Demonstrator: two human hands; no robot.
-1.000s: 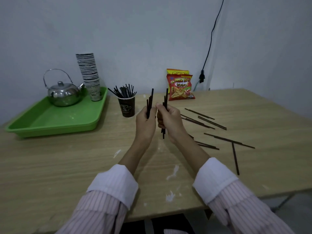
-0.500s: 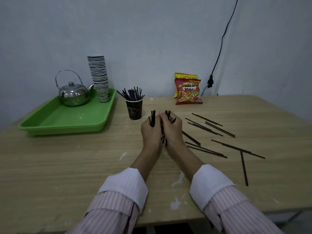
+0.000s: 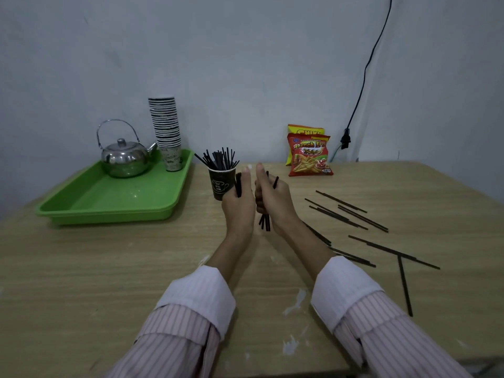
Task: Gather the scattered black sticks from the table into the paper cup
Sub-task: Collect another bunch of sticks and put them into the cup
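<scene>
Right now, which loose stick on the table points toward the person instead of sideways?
The lone stick at far right; it runs front-to-back, while the others lie diagonally.

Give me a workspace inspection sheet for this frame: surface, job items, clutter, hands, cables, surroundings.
Surface: wooden table, pale smears near the front edge.
Job's things: dark paper cup upright, already holding many black sticks; loose sticks scattered on the table to the person's right.
Clutter: green tray carrying a steel kettle and a stack of cups; two snack bags leaning at the wall.
Hands: left hand grips a small bundle of sticks beside the cup; right hand grips another bundle, ends poking out below.
Cables: black cable runs down the wall to a plug behind the table.
Surroundings: plain grey wall; nothing else seen.
</scene>
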